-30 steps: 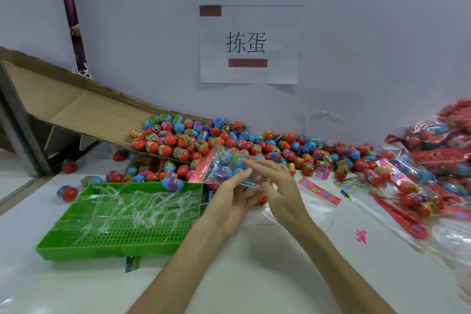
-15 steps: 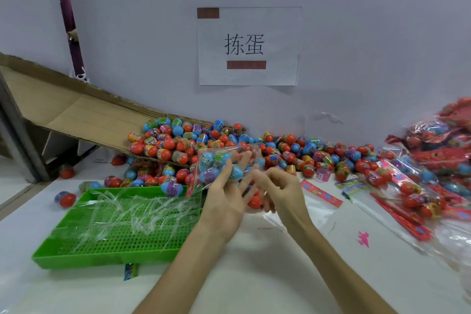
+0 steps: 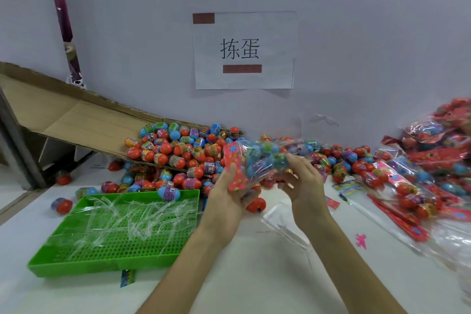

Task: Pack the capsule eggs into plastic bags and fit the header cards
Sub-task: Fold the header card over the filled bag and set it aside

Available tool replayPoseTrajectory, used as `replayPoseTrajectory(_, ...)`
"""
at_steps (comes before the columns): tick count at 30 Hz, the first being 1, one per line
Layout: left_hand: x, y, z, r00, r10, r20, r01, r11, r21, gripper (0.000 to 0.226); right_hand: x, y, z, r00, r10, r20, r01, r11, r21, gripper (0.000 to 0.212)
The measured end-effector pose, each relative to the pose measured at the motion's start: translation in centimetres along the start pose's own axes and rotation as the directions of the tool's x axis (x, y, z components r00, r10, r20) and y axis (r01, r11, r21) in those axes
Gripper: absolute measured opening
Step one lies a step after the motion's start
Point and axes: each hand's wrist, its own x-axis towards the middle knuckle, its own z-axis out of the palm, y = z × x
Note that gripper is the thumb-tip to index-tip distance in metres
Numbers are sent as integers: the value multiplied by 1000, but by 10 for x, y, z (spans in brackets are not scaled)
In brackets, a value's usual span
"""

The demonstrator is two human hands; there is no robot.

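Pinched by the left hand at its red header card, the egg-filled bag is held lengthwise rightward, its far end gripped by the right hand, above the green tray.

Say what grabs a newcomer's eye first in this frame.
First, the filled plastic bag of capsule eggs held up at centre, its red header card pinched by the left hand while the right hand grips the other end. Behind it, a bright heap of loose capsule eggs spills off a cardboard ramp along the wall. A green perforated tray of clear plastic strips lies front left, and finished bags pile up on the right.
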Motion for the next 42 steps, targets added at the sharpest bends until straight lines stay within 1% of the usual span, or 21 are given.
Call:
replayPoseTrajectory(2, 1, 1, -1, 999, -15, -37, 16, 1000, 24, 62, 4, -4, -7, 999, -20, -29, 20, 1000, 14, 16)
replayPoseTrajectory(4, 3, -3, -1, 998, -16, -58, 22, 994, 106, 60, 7, -6, -11, 998, -53, -31, 54, 998, 16, 15)
replayPoseTrajectory(6, 6, -9, -2, 997, -13, -78, 24, 990, 138, 47, 9, -9, -12, 996, -83, -26, 83, 997, -3, 15)
replayPoseTrajectory(8, 7, -11, -5, 995, -31, -96, 42, 993, 109, 28, 9, -10, -12, 994, -98, -56, 97, 995, -22, 21)
replayPoseTrajectory(10, 7, -10, -6, 995, -55, -89, 63, 994, 87, 19, 8, -11, -11, 988, -123, -97, 121, 992, -30, 28)
replayPoseTrajectory(14, 3, -10, -5, 991, -133, -35, 136, 983, 124, 19, 10, -12, -11, 975, -171, -141, 164, 985, -60, 30)
replayPoseTrajectory(16, 1, -11, -5, 982, -187, -1, 185, 972, 147, 25, 12, -11, -13, 966, -190, -175, 177, 980, -91, 21)
replayPoseTrajectory(18, -1, -11, -6, 966, -249, 66, 240, 962, 128, 31, 13, -10, -15, 961, -208, -182, 186, 974, -129, 13)
replayPoseTrajectory(20, -3, -9, -4, 943, -302, 141, 285, 950, 124, 41, 15, -9, -17, 965, -208, -160, 184, 972, -148, 13)
replayPoseTrajectory(21, -2, -8, -3, 940, -307, 150, 284, 946, 155, 46, 16, -9, -18, 969, -203, -144, 180, 971, -155, 14)
replayPoseTrajectory(23, 1, -9, -4, 961, -252, 110, 220, 944, 245, 56, 16, -9, -20, 978, -191, -86, 175, 969, -173, 18)
replayPoseTrajectory(25, 4, -9, -5, 984, -171, 41, 153, 947, 281, 59, 15, -8, -20, 987, -164, -4, 159, 967, -201, 21)
replayPoseTrajectory(26, 4, -10, -6, 988, -150, 35, 133, 946, 295, 63, 14, -6, -19, 988, -150, 38, 155, 963, -220, 21)
replayPoseTrajectory(28, 4, -13, -6, 988, -139, 70, 104, 925, 365, 71, 12, -3, -16, 985, -141, 104, 164, 951, -261, 22)
replayPoseTrajectory(29, 3, -15, -5, 986, -134, 97, 84, 911, 404, 67, 11, -2, -15, 981, -148, 124, 178, 944, -279, 23)
replayPoseTrajectory(31, 2, -18, -3, 988, -110, 106, 54, 901, 430, 51, 10, -1, -12, 974, -159, 163, 203, 931, -304, 22)
replayPoseTrajectory(33, 2, -18, -4, 996, -71, 59, 42, 915, 400, 35, 6, -2, -9, 965, -118, 233, 190, 929, -317, 12)
replayPoseTrajectory(34, 2, -18, -5, 998, -58, 38, 39, 922, 385, 30, 4, -2, -8, 959, -95, 266, 184, 925, -333, 14)
replayPoseTrajectory(36, 2, -15, -5, 999, -31, 8, 26, 921, 388, 28, 2, 1, -5, 952, -82, 294, 192, 908, -371, 18)
replayPoseTrajectory(38, 1, -15, -4, 1000, -25, -4, 25, 909, 416, 29, 1, 5, -5, 952, -99, 289, 211, 898, -387, 16)
replayPoseTrajectory(42, -1, -16, -5, 997, -69, -28, 74, 900, 430, 32, -2, 11, -3, 949, -132, 285, 248, 871, -424, 22)
